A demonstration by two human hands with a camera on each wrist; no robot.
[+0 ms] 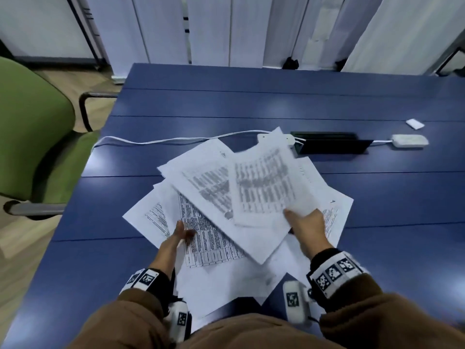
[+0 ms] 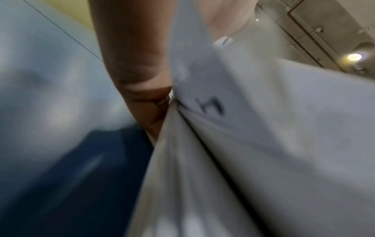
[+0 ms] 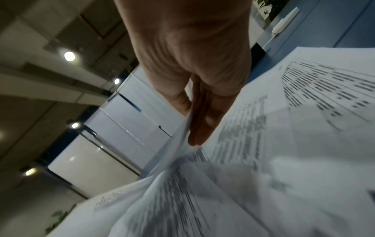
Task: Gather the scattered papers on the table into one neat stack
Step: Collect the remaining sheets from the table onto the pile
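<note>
Blue table (image 1: 251,102), splayed papers (image 1: 214,187) mid-surface, left grip (image 1: 180,235) and right grip (image 1: 305,222) each pinching sheets.

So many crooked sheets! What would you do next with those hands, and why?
Probably draw both hands inward to square the edges. The papers lie fanned at different angles on the blue table; the left hand and the right hand each already hold sheets at the near edge.

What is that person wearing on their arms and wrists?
Puffy brown jacket sleeves cover both arms. Each wrist wears a black band with white square tags printed in black checkered patterns, and a small white camera box hangs below. The left hand and right hand are bare.
</note>
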